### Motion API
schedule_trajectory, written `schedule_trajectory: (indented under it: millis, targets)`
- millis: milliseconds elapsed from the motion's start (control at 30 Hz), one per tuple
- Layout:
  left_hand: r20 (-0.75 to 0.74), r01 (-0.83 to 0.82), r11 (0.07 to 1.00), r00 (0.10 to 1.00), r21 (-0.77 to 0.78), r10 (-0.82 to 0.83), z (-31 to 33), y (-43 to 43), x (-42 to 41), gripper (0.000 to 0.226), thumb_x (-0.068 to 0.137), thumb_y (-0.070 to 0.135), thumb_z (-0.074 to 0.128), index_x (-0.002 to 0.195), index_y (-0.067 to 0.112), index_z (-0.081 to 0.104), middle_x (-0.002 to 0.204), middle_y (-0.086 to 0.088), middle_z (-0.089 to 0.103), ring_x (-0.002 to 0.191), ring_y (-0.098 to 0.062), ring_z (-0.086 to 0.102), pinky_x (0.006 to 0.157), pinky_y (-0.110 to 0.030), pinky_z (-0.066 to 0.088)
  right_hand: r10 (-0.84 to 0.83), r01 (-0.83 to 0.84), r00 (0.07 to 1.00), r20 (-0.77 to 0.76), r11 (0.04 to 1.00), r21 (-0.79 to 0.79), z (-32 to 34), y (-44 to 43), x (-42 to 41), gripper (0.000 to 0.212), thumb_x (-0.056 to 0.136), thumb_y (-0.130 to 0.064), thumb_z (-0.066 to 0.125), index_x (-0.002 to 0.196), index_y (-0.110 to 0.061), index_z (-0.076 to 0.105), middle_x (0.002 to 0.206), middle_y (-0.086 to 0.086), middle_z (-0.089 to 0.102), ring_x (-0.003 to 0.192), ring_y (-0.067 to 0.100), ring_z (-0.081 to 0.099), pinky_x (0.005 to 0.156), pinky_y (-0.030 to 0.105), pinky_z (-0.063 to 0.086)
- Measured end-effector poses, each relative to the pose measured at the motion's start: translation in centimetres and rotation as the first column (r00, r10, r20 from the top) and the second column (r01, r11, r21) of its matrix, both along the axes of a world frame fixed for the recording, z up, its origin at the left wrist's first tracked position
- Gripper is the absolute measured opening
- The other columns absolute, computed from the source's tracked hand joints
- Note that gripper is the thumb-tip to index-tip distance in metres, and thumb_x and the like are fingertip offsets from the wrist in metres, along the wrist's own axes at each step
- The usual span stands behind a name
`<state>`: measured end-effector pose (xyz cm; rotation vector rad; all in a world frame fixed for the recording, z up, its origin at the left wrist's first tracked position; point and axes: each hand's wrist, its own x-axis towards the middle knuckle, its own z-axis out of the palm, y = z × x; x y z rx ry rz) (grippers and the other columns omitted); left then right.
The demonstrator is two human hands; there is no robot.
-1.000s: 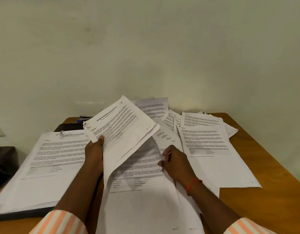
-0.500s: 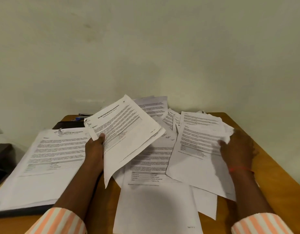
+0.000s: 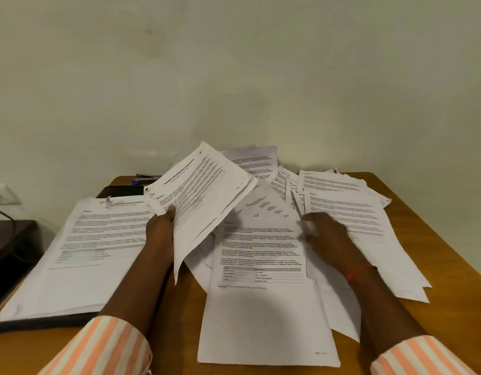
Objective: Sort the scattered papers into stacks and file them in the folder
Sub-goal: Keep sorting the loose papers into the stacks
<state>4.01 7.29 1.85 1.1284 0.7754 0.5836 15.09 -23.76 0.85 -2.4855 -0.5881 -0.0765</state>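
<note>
Our left hand (image 3: 163,234) grips a tilted sheaf (image 3: 207,196), thumb on top. Our right hand (image 3: 327,239) lies palm-down on the scattered papers (image 3: 261,307); we cannot tell whether its blurred fingers pinch any. A stack (image 3: 93,253) rests on the folder (image 3: 44,322) at left.

Dim, greenish light is cast from overhead; a soft shadow is thrown on the front sheet (image 3: 263,315). The right hand (image 3: 326,239) is motion-blurred, and fine print is softened.
</note>
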Motion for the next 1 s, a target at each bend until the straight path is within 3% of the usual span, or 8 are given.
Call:
schedule_trajectory:
  millis: [67,133,233,367,533,733,833,1000]
  targets:
    - [0.015,0.002,1.0,1.0,-0.029,-0.002,0.0,0.0,0.1,0.043,0.107,0.019,0.051,0.148,0.005,0.047,0.142,-0.013,0.056,0.083,-0.015,0.058,0.043,-0.008,0.041,0.09,-0.09,0.996,-0.005,0.996,-0.022,-0.5,2.7,-1.9,0.048,0.085,-0.044,0.077,0.12,-0.015,0.065,0.126,0.007,0.066,0.118,0.022,0.061,0.101,0.021,0.04]
    - [0.001,-0.01,1.0,1.0,-0.03,0.01,0.2,0.0,0.2,0.044,0.107,0.02,0.049,0.148,0.005,0.045,0.143,-0.011,0.055,0.096,-0.019,0.054,0.045,-0.01,0.04,0.143,-0.158,0.987,-0.077,0.955,-0.251,-1.5,4.7,-3.3,0.09,0.075,-0.079,0.063,0.14,-0.018,0.048,0.141,0.006,0.052,0.135,0.025,0.045,0.11,0.041,0.032]
    - [-0.027,0.0,1.0,1.0,-0.026,-0.001,0.5,-0.2,0.0,0.044,0.108,0.019,0.049,0.148,0.002,0.046,0.144,-0.017,0.055,0.09,-0.02,0.06,0.043,-0.008,0.04,0.164,-0.18,0.984,-0.074,0.906,-0.382,-2.8,6.0,-3.6,0.118,0.066,-0.093,0.051,0.154,-0.019,0.025,0.154,0.006,0.037,0.146,0.024,0.028,0.117,0.049,0.019]
    - [-0.007,0.019,0.995,1.0,-0.101,-0.019,0.5,-0.3,-0.1,0.042,0.107,0.019,0.05,0.146,0.002,0.048,0.145,-0.018,0.055,0.112,-0.032,0.063,0.053,-0.013,0.044,0.209,-0.19,0.978,0.022,0.926,-0.327,-2.8,6.5,-3.6,0.1,0.064,-0.09,0.057,0.137,-0.023,0.043,0.124,-0.004,0.059,0.121,0.019,0.053,0.104,0.043,0.033]
    - [0.009,-0.03,0.99,0.999,-0.139,0.031,0.0,0.2,0.1,0.043,0.107,0.022,0.05,0.145,0.002,0.049,0.142,-0.018,0.057,0.091,-0.02,0.064,0.051,-0.015,0.043,0.224,-0.197,0.968,0.112,0.958,-0.207,-2.9,7.4,-4.3,0.06,0.072,-0.071,0.071,0.112,-0.027,0.062,0.101,-0.006,0.069,0.099,0.019,0.063,0.085,0.035,0.047]
    - [0.007,0.011,0.999,1.0,-0.05,-0.01,-0.5,0.7,0.0,0.038,0.104,0.023,0.058,0.139,0.01,0.056,0.135,-0.009,0.063,0.085,-0.018,0.064,0.077,-0.029,0.052,0.313,-0.328,0.941,0.132,0.938,0.116,-1.2,7.5,-5.7,0.023,0.088,-0.05,0.07,0.097,-0.03,0.065,0.093,-0.013,0.059,0.102,0.014,0.053,0.08,0.037,0.048]
    - [0.017,-0.014,0.997,1.0,-0.081,0.015,-2.2,2.4,0.5,0.04,0.1,0.032,0.063,0.132,0.008,0.06,0.118,-0.011,0.07,0.09,-0.019,0.067,0.088,-0.038,0.055,0.14,-0.175,0.963,0.232,0.974,0.14,1.3,5.2,-3.8,0.031,0.088,-0.048,0.072,0.11,-0.028,0.066,0.106,-0.006,0.064,0.107,0.018,0.053,0.081,0.039,0.047]
    - [-0.055,-0.02,1.0,0.998,-0.021,0.019,-1.7,2.0,0.7,0.034,0.105,0.024,0.056,0.138,0.017,0.055,0.122,-0.004,0.063,0.102,-0.022,0.061,0.069,-0.025,0.049,-0.091,0.036,0.938,0.334,0.985,0.166,5.3,-4.1,1.5,0.016,0.087,-0.039,0.072,0.093,-0.027,0.064,0.079,-0.012,0.055,0.088,0.03,0.06,0.07,0.037,0.042]
